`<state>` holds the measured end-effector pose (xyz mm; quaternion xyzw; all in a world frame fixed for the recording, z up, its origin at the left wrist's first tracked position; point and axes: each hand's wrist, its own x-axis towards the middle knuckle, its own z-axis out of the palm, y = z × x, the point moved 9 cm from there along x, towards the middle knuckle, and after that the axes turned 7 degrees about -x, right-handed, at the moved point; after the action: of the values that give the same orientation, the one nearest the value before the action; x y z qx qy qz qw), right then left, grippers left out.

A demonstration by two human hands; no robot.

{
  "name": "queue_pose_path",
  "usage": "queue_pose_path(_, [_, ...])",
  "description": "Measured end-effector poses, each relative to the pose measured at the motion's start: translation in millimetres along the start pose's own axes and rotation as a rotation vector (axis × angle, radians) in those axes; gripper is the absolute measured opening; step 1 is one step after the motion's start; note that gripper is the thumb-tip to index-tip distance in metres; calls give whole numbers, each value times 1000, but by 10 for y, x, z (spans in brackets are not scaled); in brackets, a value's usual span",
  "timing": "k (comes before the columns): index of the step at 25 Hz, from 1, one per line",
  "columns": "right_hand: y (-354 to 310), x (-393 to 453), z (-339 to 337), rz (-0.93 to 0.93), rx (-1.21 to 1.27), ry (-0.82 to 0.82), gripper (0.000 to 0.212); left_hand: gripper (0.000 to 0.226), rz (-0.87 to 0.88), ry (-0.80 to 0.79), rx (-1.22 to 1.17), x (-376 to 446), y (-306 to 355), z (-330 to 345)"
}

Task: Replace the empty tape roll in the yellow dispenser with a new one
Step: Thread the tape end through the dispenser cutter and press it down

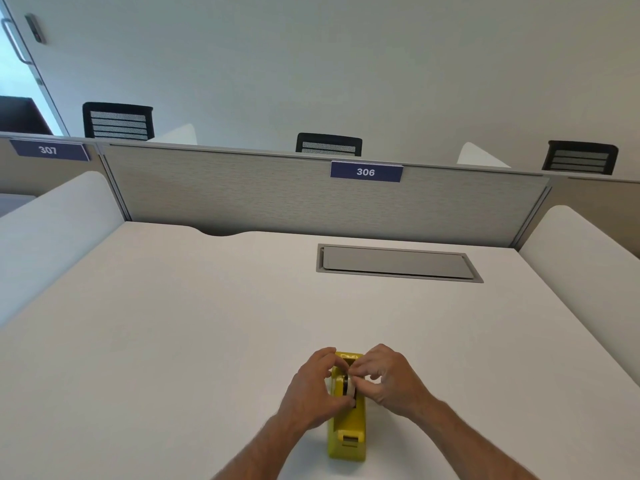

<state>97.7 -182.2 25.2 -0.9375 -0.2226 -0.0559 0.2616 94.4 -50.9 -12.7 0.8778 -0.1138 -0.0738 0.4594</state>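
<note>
The yellow tape dispenser (348,431) stands on the white desk (173,323) near the front edge, its cutter end toward me. A pale tape roll (350,388) sits in its slot, partly hidden by fingers. My left hand (311,393) wraps the dispenser's left side with the thumb against the roll. My right hand (391,379) pinches the top of the roll from the right. Whether this roll is the empty one or a new one is too small to tell.
A grey cable hatch (398,263) is set into the desk at the back right. A fabric partition with a label reading 306 (366,172) closes the far side. White side dividers (52,230) flank the desk. Black chairs (117,121) stand beyond.
</note>
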Motion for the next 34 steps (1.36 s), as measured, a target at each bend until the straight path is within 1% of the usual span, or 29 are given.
queue_pose_path(6, [54,13,9,53,33,-31,11,51,12,4,-2,-7,2,6])
queue_pose_path(10, [63,-3,54,69,-1,-70,25,48,22,14,-8,-11,17,-4])
queue_pose_path(12, [71,-4,61,77,-4,-68,28,49,17,12,-8,-13,26,-2])
queue_pose_path(15, [67,8,57,80,23,-68,25,48,14,14,-16,-13,22,-7])
queue_pose_path(19, [96,15,26,90,88,-32,13,50,-2,10,8,-11,16,1])
queue_pose_path(23, [78,9,32,83,58,-45,17,49,5,9,22,-9,29,10])
queue_pose_path(29, [85,46,20,73,61,-39,11,51,3,5,27,-13,43,-3])
queue_pose_path(34, [116,25,27,131,112,-55,14,49,32,8,8,-17,68,-20])
